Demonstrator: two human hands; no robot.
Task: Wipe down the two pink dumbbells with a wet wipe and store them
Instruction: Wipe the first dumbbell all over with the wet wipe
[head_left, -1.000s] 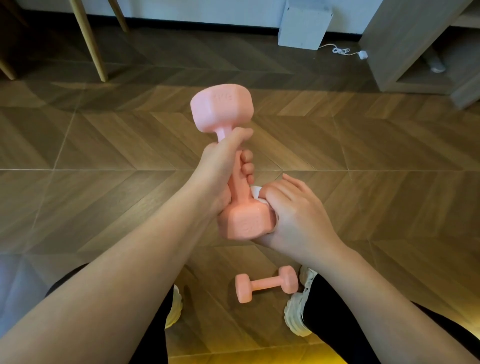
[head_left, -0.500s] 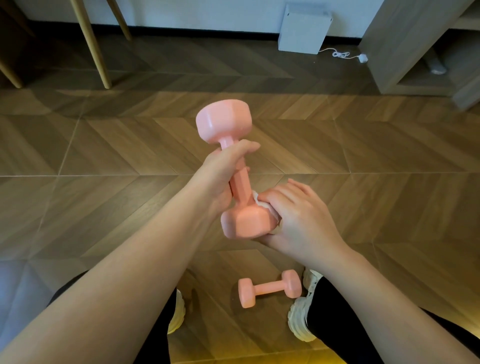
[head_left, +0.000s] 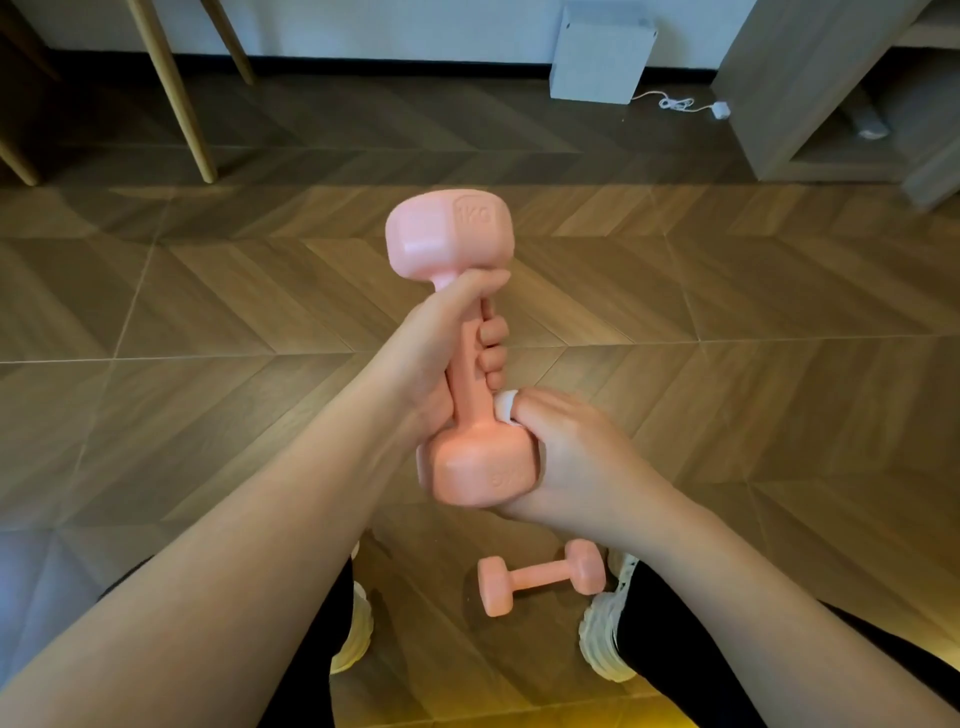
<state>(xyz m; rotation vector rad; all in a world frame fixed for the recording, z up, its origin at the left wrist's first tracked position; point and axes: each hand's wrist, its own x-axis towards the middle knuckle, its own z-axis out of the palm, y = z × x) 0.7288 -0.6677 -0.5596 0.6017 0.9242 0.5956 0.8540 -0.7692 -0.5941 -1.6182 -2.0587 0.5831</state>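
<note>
I hold a pink dumbbell (head_left: 449, 244) upright in front of me, its top head marked 1KG. My left hand (head_left: 441, 348) is wrapped around its handle. My right hand (head_left: 566, 462) cups the right side of the lower head and presses a white wet wipe (head_left: 505, 408) against it; only a small fold of the wipe shows above my fingers. A second pink dumbbell (head_left: 540, 577) lies on its side on the wooden floor between my feet, untouched.
White shoes (head_left: 602, 644) stand either side of the floor dumbbell. Wooden furniture legs (head_left: 176, 98) rise at the far left. A white box (head_left: 602, 52) with a cable sits against the back wall, and a grey shelf unit (head_left: 831, 88) stands at the far right.
The held dumbbell has turned in my left hand, so the 1KG face now shows on top. My right hand has stayed at the lower head with the wipe.
</note>
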